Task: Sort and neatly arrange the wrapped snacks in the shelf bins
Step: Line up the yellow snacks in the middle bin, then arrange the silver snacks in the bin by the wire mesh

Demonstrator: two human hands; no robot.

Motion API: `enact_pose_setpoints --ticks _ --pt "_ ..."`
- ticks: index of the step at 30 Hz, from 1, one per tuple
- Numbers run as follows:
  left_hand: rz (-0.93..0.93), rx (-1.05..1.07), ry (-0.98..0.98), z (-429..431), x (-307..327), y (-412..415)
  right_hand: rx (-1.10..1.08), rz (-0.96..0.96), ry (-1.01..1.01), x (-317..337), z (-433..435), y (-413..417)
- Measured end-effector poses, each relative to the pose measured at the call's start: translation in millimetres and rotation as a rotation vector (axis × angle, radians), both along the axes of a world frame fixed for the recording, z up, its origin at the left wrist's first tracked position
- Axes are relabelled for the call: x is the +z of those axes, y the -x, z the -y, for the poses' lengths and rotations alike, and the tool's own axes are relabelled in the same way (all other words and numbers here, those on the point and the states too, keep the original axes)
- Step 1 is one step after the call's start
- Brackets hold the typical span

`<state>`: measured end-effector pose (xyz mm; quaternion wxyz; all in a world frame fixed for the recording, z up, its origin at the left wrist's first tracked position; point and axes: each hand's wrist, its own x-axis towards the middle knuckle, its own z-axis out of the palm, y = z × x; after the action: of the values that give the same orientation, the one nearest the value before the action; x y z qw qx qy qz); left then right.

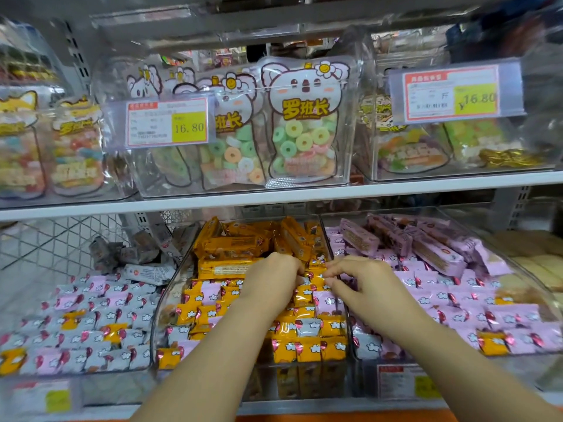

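Three clear shelf bins sit side by side on the lower shelf. The middle bin (161, 303) holds small orange wrapped snacks (307, 350) with a few pink snacks (210, 292) and grey snacks (308, 327) mixed in. Both my hands are inside it, close together. My left hand (274, 280) has its fingers curled down onto small orange snacks near the bin's middle. Just to its right, the fingertips of my right hand (358, 281) pinch a small orange snack (318, 281). Long orange wafer packs (234, 245) are piled at the back.
The left bin (76, 388) holds grey snacks mixed with pink and orange ones. The right bin (457, 357) holds pink snacks, a stray orange snack (493, 344) and pink wafer packs (426, 245) at the back. The upper shelf (304, 193) carries bins of candy bags with price tags.
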<state>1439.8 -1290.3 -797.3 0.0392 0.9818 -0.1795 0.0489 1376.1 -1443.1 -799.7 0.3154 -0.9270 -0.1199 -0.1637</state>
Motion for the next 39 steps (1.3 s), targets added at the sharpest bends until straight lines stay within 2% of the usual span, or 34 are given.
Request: enact_pose_setpoints --ticks 6,16,19,24,28,32,39 --pt "0.066 0.004 -0.001 2.3 3.5 5.0 0.014 0.002 -0.022 -1.0 1.0 0.6" --pt "0.397 -0.071 0.268 -16.6 17.6 31.0 -0.008 -0.027 -0.022 -1.5 0.0 1.9" --pt "0.419 -0.077 0.45 -23.2 20.2 42.9 0.002 -0.031 -0.014 1.2 -3.7 6.4" --pt "0.413 -0.07 0.904 -39.6 21.9 72.6 0.068 0.011 -0.059 8.8 -22.9 15.0" --pt "0.397 0.093 1.157 -64.0 17.0 82.9 0.158 0.029 -0.175 15.4 -50.1 26.0" --pt "0.376 0.213 1.3 -93.7 18.1 84.5 0.243 0.041 -0.31 17.7 -85.5 35.1" --pt "0.363 0.381 1.42 -166.7 6.5 77.7 0.285 0.079 -0.232 16.8 -154.4 21.9"
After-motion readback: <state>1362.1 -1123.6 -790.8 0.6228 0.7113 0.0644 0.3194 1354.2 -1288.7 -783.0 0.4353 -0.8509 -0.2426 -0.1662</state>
